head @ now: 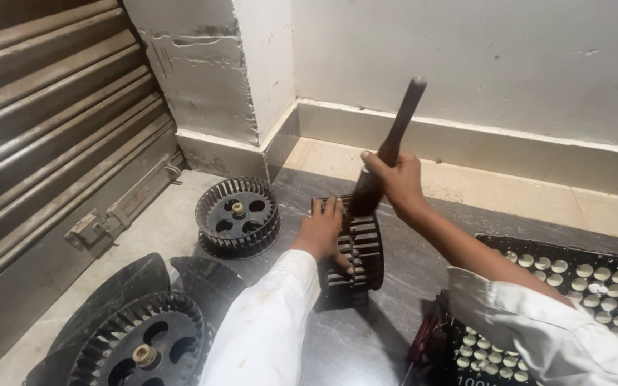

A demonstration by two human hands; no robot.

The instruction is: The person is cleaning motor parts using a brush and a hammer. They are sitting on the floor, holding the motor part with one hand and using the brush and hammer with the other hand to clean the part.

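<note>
Right now my left hand (321, 232) presses flat on the black blower wheel (355, 251) standing on edge on the dark floor slab (409, 286), while my right hand (395, 179) grips a dark rod (395, 139) (tilted, its lower end at the wheel). Two more wheels (237, 214) lie nearby.

I see my left hand (321, 232) pressed on a black fan wheel (355, 250) standing on edge on the stone floor (388, 314). My right hand (395, 179) grips a dark rod (398, 121), tilted, lower end at the wheel. A second wheel (237, 214) lies flat nearby.
</note>
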